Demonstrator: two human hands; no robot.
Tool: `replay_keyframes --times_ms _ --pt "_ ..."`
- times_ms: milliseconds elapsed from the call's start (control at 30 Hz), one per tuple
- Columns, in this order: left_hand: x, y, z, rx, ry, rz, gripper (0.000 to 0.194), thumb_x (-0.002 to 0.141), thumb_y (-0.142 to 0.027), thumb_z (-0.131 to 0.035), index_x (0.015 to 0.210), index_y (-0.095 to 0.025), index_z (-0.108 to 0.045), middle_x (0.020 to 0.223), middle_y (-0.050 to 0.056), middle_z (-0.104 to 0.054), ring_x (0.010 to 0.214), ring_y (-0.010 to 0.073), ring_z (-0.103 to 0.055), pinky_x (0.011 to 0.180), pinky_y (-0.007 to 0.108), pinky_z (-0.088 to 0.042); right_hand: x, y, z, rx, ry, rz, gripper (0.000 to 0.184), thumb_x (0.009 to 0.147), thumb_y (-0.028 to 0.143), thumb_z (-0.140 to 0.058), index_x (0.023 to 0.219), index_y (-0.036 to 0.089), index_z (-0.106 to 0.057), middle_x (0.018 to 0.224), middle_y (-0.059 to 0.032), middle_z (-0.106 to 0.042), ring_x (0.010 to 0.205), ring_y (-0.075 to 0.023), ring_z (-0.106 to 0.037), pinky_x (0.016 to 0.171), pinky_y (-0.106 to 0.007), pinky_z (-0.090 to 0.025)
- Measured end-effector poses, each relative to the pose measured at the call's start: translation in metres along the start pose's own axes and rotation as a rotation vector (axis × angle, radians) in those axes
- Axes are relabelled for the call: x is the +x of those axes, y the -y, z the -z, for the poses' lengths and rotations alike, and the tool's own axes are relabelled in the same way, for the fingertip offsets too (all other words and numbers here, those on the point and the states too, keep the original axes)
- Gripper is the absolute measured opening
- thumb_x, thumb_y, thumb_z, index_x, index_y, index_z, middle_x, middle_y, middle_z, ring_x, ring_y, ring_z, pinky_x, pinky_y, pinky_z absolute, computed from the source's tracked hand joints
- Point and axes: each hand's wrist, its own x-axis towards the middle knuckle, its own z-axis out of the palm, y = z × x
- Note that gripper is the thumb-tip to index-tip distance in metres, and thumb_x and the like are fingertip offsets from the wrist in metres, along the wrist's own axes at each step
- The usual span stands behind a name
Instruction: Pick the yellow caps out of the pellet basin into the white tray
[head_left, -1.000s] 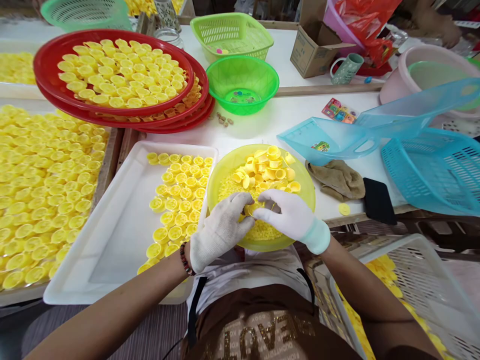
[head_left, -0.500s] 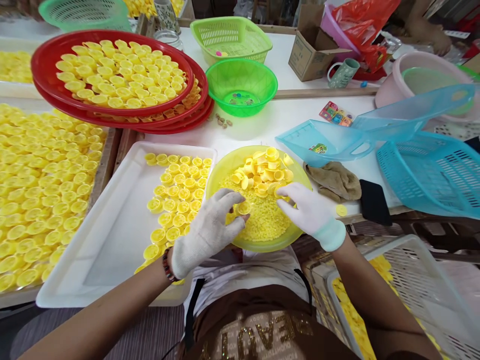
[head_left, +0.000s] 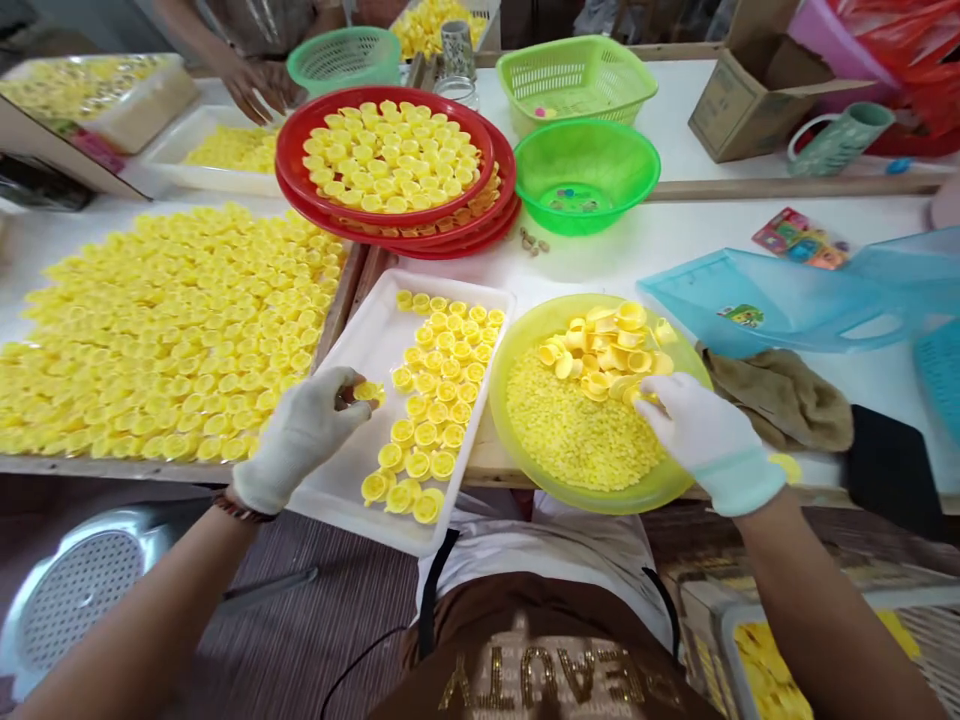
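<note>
Pinched in my left hand, gloved in white, is a small yellow plastic cup. That hand is over the left side of a white tray. Rows of similar yellow cups stand in the tray's right part. My right hand, also gloved, reaches over the right side of a yellow bowl. Its fingertips close on a yellow cup at the edge of a heap of empty-looking cups. Small yellow pellets fill the rest of the bowl.
Stacked red trays of cups stand behind the white tray, beside a green bowl. Many cups cover the table at left. A blue scoop-like plastic piece, brown cloth and black phone-like slab lie right. Another person's hands are at back left.
My left hand has moved left from the bowl to above the white tray, carrying a cup. My right hand remains at the bowl's right side. The view has turned left.
</note>
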Motion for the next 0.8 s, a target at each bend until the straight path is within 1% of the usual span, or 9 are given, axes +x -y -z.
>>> replay_keyframes --times_ms 67,133,233,333,400,500,567,700,800 --pt "0.001 0.002 -0.011 -0.019 0.059 -0.016 0.022 0.080 -0.034 -0.056 0.093 -0.018 -0.064 0.088 0.005 -0.069 0.076 0.0188 -0.061 0.068 0.030 -0.045 0.001 -0.001 0.003 -0.034 0.049 0.016 0.021 0.094 0.025 -0.048 0.103 0.021 -0.066 0.099 -0.0101 -0.067 0.076 -0.0229 -0.062 0.053 -0.032 -0.029" --pt "0.002 -0.001 -0.021 -0.069 0.114 -0.034 0.020 0.079 -0.033 -0.054 0.088 -0.017 -0.064 0.086 0.005 -0.069 0.073 0.0182 -0.060 0.067 0.029 -0.045 0.001 -0.001 0.008 -0.079 0.077 -0.006 0.021 0.094 0.023 -0.046 0.098 0.021 -0.066 0.097 -0.0100 -0.068 0.075 -0.0229 -0.062 0.053 -0.032 -0.027" --pt "0.002 -0.004 -0.027 -0.127 0.157 -0.061 0.020 0.078 -0.030 -0.053 0.089 -0.017 -0.064 0.083 0.005 -0.069 0.073 0.0186 -0.061 0.068 0.030 -0.047 -0.001 0.001 0.017 -0.071 0.028 -0.061 0.019 0.093 0.024 -0.047 0.091 0.021 -0.065 0.095 -0.0085 -0.069 0.077 -0.0229 -0.063 0.054 -0.032 -0.029" --pt "0.000 -0.003 -0.020 -0.041 0.140 -0.100 0.031 0.079 -0.026 -0.053 0.108 -0.017 -0.063 0.086 0.006 -0.069 0.076 0.0205 -0.063 0.072 0.032 -0.049 -0.002 0.012 0.026 0.090 -0.042 -0.034 0.011 0.089 0.024 -0.052 0.088 0.022 -0.063 0.093 -0.0052 -0.069 0.082 -0.0218 -0.064 0.061 -0.031 -0.037" --pt "-0.002 -0.010 -0.013 0.040 0.050 -0.145 0.040 0.082 -0.026 -0.055 0.121 -0.018 -0.058 0.094 0.009 -0.069 0.078 0.0221 -0.065 0.075 0.036 -0.051 0.001 0.028 0.029 0.224 -0.022 0.034 0.008 0.087 0.023 -0.054 0.081 0.023 -0.060 0.085 -0.0033 -0.067 0.079 -0.0203 -0.062 0.065 -0.031 -0.039" --pt "-0.003 -0.038 -0.009 0.016 -0.057 -0.268 0.038 0.089 -0.031 -0.055 0.125 -0.020 -0.056 0.108 0.011 -0.067 0.083 0.0223 -0.066 0.080 0.038 -0.053 0.012 0.054 0.029 0.337 0.096 0.125 0.016 0.088 0.021 -0.054 0.072 0.022 -0.054 0.076 -0.0031 -0.064 0.071 -0.0191 -0.057 0.064 -0.032 -0.038" --pt "-0.004 -0.064 -0.015 -0.092 -0.064 -0.392 0.032 0.093 -0.033 -0.054 0.122 -0.021 -0.058 0.112 0.010 -0.066 0.091 0.0219 -0.066 0.084 0.037 -0.054 0.019 0.063 0.027 0.354 0.143 0.157 0.020 0.091 0.023 -0.053 0.070 0.022 -0.053 0.075 -0.0030 -0.065 0.071 -0.0186 -0.057 0.064 -0.032 -0.037" --pt "-0.004 -0.115 -0.037 -0.217 0.004 -0.649 0.023 0.095 -0.030 -0.054 0.115 -0.020 -0.061 0.115 0.009 -0.064 0.103 0.0223 -0.064 0.089 0.037 -0.054 0.017 0.054 0.028 0.348 0.175 0.145 0.021 0.096 0.032 -0.052 0.081 0.021 -0.059 0.086 -0.0051 -0.068 0.083 -0.0207 -0.061 0.070 -0.032 -0.040" --pt "0.000 -0.143 -0.052 -0.218 0.073 -0.738 0.026 0.094 -0.030 -0.057 0.117 -0.019 -0.060 0.119 0.011 -0.063 0.103 0.0229 -0.064 0.086 0.037 -0.055 0.002 0.041 0.029 0.198 0.257 0.106 0.019 0.091 0.037 -0.060 0.094 0.019 -0.063 0.092 -0.0084 -0.067 0.084 -0.0242 -0.063 0.069 -0.033 -0.042"
